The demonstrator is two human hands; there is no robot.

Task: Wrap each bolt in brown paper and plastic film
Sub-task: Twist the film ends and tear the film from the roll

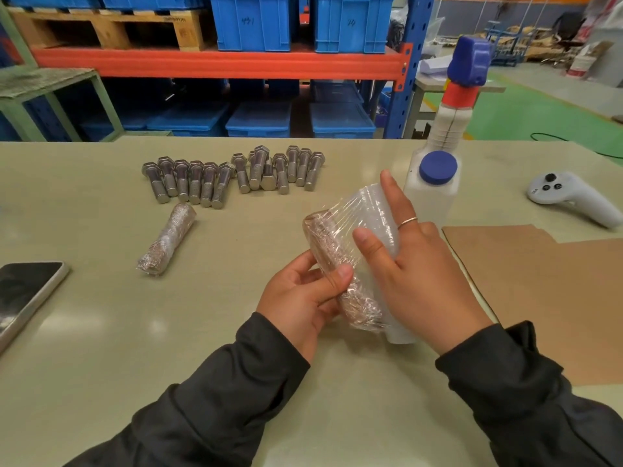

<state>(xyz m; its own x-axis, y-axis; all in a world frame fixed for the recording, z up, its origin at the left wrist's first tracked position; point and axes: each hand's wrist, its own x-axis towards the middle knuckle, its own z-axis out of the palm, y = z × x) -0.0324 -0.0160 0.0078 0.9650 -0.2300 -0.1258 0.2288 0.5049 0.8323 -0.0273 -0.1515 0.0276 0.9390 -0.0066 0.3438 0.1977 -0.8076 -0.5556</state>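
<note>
The left hand (303, 294) is pinching the papered bolt (340, 267); the right hand (414, 264) is gripping what seems a film roll (377, 210), fingers (392, 193) curled round it.

On your table (101, 332), a dark phone (23, 294) lies at the left edge, screen up. Near the far right corner you have a white spray bottle (448, 129) with a blue trigger head, and a white handheld controller (573, 197) at the right edge. Beyond the far edge, blue crates (253, 21) sit on what looks like orange-and-blue racking (215, 62).
</note>
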